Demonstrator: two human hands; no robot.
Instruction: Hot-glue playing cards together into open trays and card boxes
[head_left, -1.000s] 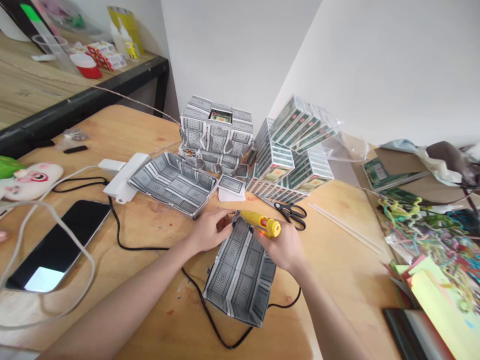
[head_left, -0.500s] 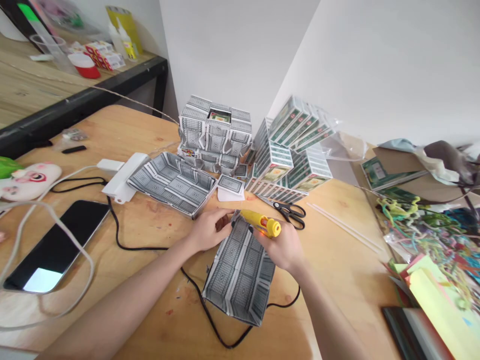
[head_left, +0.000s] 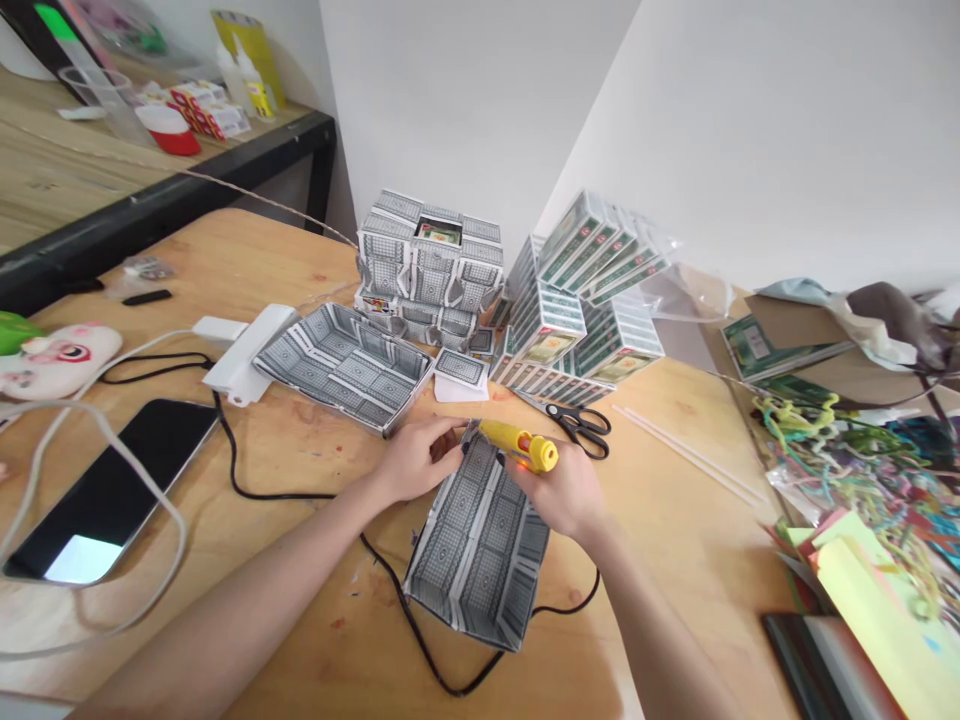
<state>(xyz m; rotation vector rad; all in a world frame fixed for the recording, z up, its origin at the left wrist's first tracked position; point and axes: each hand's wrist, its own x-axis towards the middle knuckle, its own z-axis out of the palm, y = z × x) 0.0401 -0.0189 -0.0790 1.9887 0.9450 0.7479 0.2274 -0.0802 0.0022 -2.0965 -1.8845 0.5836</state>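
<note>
A tray made of grey patterned playing cards (head_left: 480, 545) lies on the wooden table in front of me. My left hand (head_left: 417, 458) pinches its far left corner, fingers closed on the card edge. My right hand (head_left: 564, 492) grips a yellow glue gun (head_left: 519, 445), whose nozzle points left at that same far edge of the tray. The gun's black cord (head_left: 390, 580) runs under the tray and loops toward me.
A second card tray (head_left: 341, 366) lies to the left, with stacked card boxes (head_left: 431, 262) and card packs (head_left: 581, 300) behind. Scissors (head_left: 577, 425) and glue sticks (head_left: 686, 452) lie to the right. A phone (head_left: 112, 490), white cables and a power strip (head_left: 244, 352) are left; craft clutter is right.
Almost nothing differs: both hands and the card tray sit a touch lower-left in the picture, with the same holds.
</note>
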